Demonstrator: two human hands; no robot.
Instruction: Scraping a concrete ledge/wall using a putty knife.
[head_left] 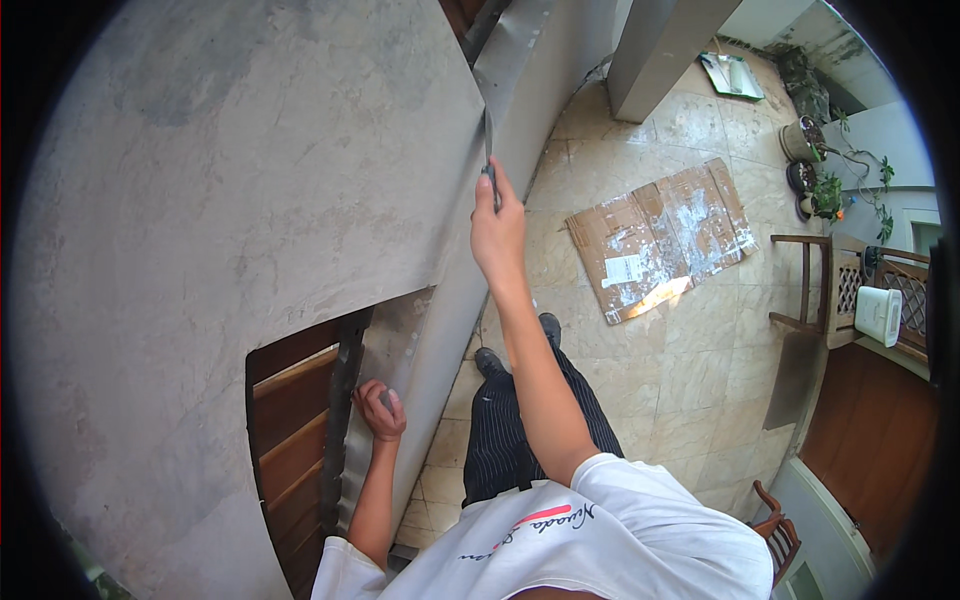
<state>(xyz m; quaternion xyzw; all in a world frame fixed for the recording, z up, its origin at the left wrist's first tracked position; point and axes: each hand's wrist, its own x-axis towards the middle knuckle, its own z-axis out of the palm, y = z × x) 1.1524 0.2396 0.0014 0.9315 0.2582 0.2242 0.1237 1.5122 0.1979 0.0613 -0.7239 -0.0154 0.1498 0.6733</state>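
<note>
Right grip [498, 230] holds a thin metal-bladed tool [489, 140], left grip [379, 416] a grey piece [386, 400].

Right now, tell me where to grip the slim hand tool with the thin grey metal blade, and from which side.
Probably best by its dark handle, coming from the person's own side, as the right hand does: the thin grey metal blade points away from the body, leaving the handle end nearest.

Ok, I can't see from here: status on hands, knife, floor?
Right hand grips knife at edge of plaster. Left hand curled round something grey. Cardboard on floor, right of feet.
</note>
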